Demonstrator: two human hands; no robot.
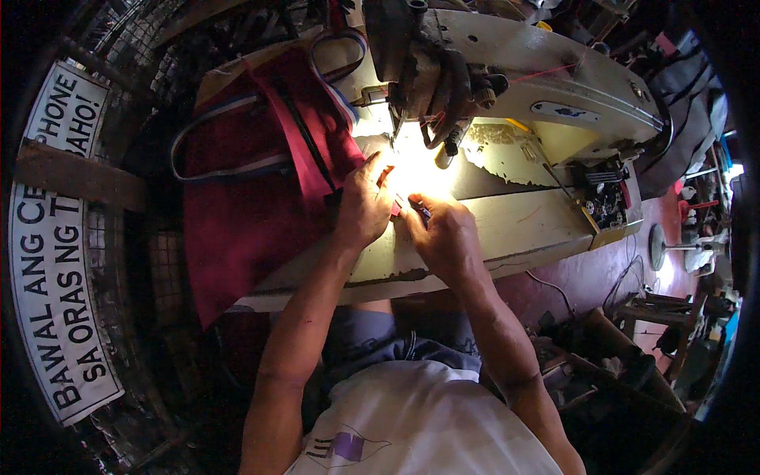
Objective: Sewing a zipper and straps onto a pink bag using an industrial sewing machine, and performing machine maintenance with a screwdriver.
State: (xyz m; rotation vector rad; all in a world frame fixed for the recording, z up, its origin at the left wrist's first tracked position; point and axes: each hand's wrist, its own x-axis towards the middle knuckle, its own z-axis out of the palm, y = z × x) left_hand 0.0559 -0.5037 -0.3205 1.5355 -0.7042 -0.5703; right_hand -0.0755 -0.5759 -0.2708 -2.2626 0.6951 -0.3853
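Note:
Under the bright sewing lamp, my left hand (364, 204) grips the edge of red fabric (237, 226) just in front of the sewing machine's needle area (396, 127). A black zipper-like strip (299, 123) runs along the fabric toward that hand, and a striped strap (233, 172) loops over it. My right hand (443, 233) is closed beside the left, pinching a small dark object (419, 207) at the fabric's edge; glare and fingers hide what it is.
The machine's pale arm (546, 63) spans the back. A tray of small metal parts (602, 194) sits at the bed's right. A wire mesh (166, 269) with signs and a wooden board (79, 174) stands at left. Dark clutter (586, 372) lies below right.

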